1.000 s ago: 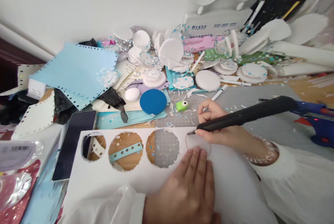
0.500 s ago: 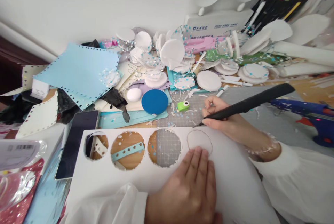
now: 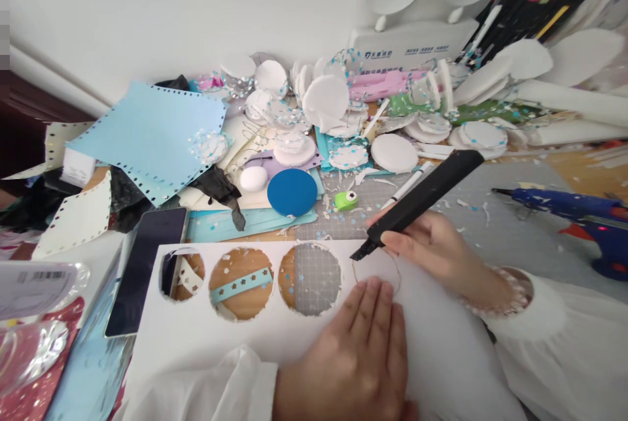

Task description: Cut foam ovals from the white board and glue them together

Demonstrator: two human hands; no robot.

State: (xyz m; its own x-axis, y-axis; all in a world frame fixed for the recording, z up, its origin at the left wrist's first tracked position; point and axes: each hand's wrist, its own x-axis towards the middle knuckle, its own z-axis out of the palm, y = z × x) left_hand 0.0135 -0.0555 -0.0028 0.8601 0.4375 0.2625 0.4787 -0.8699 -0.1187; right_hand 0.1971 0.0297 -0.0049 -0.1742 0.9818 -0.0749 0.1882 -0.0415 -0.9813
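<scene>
A white foam board (image 3: 206,336) lies in front of me with three round holes cut in it and a fourth circle (image 3: 377,270) traced at its right. My left hand (image 3: 358,352) presses flat on the board just below that circle, fingers stretched out together. My right hand (image 3: 432,248) grips a long black cutting tool (image 3: 417,202), its tip just above the circle's upper left edge and its handle pointing up and right.
A grey cutting mat (image 3: 490,212) lies under the board. A blue glue gun (image 3: 579,212) rests at the right, a dark phone (image 3: 144,267) at the left. Behind are a blue disc (image 3: 293,191), a green punch (image 3: 346,199), a white pen (image 3: 409,184), white foam discs (image 3: 394,151) and light blue paper (image 3: 147,136).
My right hand swung the black tool's handle from nearly level to steeply upward, and its tip came back to the traced circle's edge. My left hand stayed put.
</scene>
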